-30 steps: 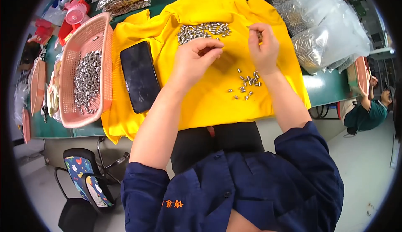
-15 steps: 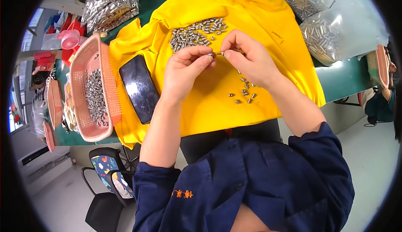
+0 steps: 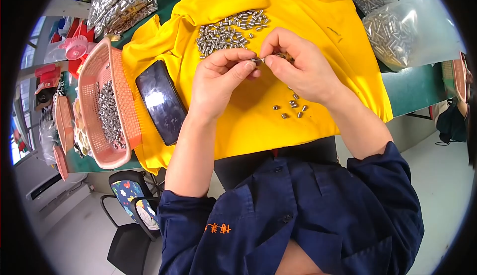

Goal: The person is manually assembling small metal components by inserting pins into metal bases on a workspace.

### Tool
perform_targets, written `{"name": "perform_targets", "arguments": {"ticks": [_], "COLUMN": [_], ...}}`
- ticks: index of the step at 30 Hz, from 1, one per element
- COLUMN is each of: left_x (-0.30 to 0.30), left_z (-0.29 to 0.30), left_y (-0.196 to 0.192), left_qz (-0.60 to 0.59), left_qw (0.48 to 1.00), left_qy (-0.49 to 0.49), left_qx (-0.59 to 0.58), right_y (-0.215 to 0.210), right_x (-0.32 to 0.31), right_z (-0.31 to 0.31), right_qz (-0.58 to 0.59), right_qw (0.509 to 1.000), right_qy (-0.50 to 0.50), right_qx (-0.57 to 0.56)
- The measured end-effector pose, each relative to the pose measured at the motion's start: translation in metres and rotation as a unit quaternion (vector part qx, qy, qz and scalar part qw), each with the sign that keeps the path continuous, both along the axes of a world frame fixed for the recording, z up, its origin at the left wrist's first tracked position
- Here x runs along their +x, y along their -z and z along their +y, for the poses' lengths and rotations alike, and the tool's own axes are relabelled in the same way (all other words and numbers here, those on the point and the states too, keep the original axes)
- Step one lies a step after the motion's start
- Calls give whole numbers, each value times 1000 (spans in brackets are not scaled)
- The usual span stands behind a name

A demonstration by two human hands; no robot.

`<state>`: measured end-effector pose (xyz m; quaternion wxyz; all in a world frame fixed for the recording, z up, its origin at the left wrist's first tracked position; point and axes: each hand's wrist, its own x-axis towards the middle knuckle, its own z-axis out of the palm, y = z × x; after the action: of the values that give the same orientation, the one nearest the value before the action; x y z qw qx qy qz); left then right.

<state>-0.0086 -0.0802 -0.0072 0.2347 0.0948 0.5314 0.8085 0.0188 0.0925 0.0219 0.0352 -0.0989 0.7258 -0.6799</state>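
Note:
Above a yellow cloth (image 3: 238, 121), my two hands meet at the fingertips. My left hand (image 3: 218, 81) pinches a small silvery metal cylinder (image 3: 256, 61) between thumb and forefinger. Close against it, my right hand (image 3: 303, 69) is closed in a pinch on a thin piece that its fingers mostly hide; its kind cannot be made out. Just beyond my hands lies a pile of small metal cylinders (image 3: 221, 36). Several loose cylinders (image 3: 299, 115) are scattered on the cloth below my right hand.
A black phone (image 3: 161, 103) lies left of my left forearm. Beside it stands a pink plastic basket (image 3: 130, 121) with more small metal parts. Clear bags of metal pieces sit at the far left (image 3: 124, 4) and far right (image 3: 392, 36) of the green table (image 3: 417, 88).
My fingertips have come nearer each other, and less of the thin piece between them shows. The whole view has shifted slightly.

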Motion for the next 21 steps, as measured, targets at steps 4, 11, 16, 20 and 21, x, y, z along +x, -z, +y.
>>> {"name": "perform_targets", "arguments": {"ticks": [4, 11, 16, 20, 21], "left_x": [1, 4, 2, -1, -5], "left_z": [1, 7, 9, 6, 5], "left_y": [-1, -4, -5, -7, -5], "left_qz": [-1, 79, 194, 213, 168], "left_qw": [1000, 993, 939, 908, 936], "left_qy": [-2, -33, -49, -83, -103], "left_qx": [2, -81, -280, -351, -290], "right_y": [1, 11, 19, 9, 7], "right_x": [1, 1, -2, -1, -1], "right_z": [-1, -7, -6, -2, 0], "right_qz": [34, 207, 222, 132, 133], "right_qw": [997, 944, 927, 958, 958], "right_qy": [9, 65, 57, 63, 62], "right_qx": [63, 248, 295, 248, 248]}}
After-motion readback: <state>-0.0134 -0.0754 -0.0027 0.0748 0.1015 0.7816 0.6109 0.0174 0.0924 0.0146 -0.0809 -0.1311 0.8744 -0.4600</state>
